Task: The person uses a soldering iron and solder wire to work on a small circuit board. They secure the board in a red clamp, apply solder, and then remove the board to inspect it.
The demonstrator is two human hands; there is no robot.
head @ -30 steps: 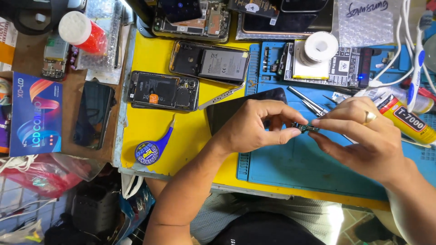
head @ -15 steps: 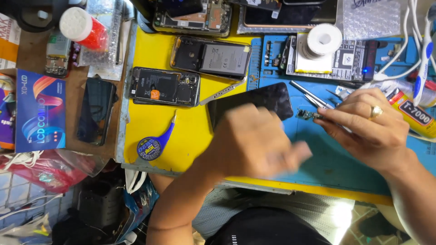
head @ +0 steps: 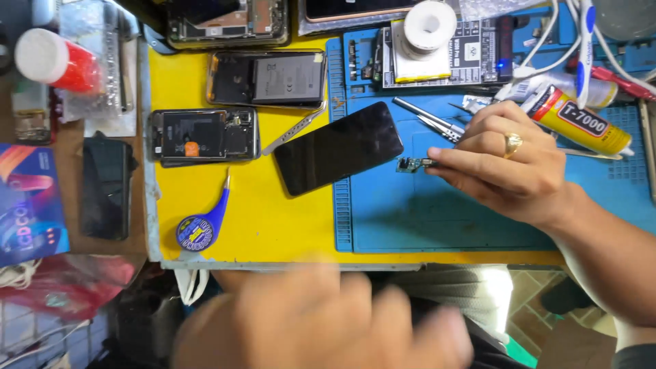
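Note:
My right hand, with a gold ring on one finger, pinches a small green circuit board above the blue work mat. A black phone screen lies tilted just left of the board, across the mat's edge. My left hand is blurred, low in front of the table edge, off the bench; I cannot make out anything in it. Metal tweezers lie behind the small board.
Two opened phones lie on the yellow mat, with a blue pry tool and a thin metal spudger. A glue tube, tape roll, cables and a red-capped bottle crowd the back.
My left hand let go of the small board and dropped back toward me, below the table edge. The right hand keeps the board and has shifted slightly left.

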